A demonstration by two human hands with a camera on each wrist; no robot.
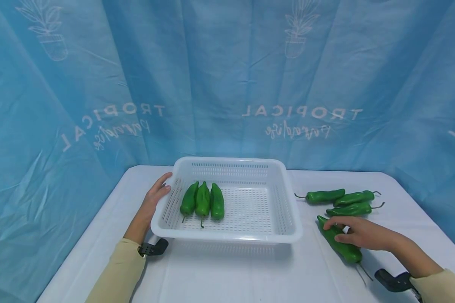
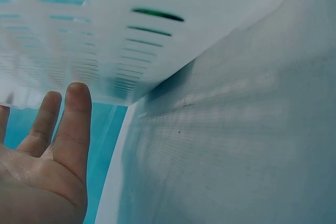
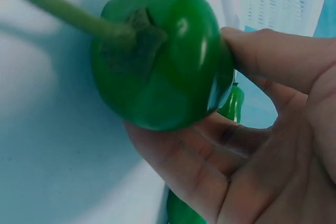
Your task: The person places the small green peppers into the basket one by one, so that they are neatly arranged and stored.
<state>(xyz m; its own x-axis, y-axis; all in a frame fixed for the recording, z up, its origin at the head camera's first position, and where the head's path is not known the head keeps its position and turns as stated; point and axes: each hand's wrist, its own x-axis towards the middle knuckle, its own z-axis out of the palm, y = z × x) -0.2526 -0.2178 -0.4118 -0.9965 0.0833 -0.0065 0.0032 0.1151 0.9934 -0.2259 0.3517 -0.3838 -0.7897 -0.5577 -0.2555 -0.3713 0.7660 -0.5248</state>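
White tabletop (image 1: 227, 269), cloth-covered, blue printed curtain (image 1: 227, 75) hung behind it and down both sides.

Nearest: right hand (image 1: 358, 233) at front right, thumb and fingers curled round a green pepper (image 1: 343, 248) that lies on the cloth, stem toward the front edge. Right wrist view confirms it: pepper's stem end sits between thumb and fingers, grip closed on it.

Just beyond that hand: three more peppers (image 1: 345, 201) on the tabletop, bunched close together, lying roughly sideways, stems mixed left and right.

Centre: white slotted basket (image 1: 288, 202), sitting flat on the tabletop. Three peppers in the basket (image 1: 202, 202) lie side by side in its left half, touching, stems toward the near wall. Right half of the basket floor is bare mesh.

Left hand (image 1: 154, 201) against the basket's left wall near the far corner, fingers straight, flat on the plastic, holding nothing. Left wrist view shows fingertips (image 2: 76, 103) at the slotted wall.

Both forearms in beige sleeves, black wrist mounts visible.
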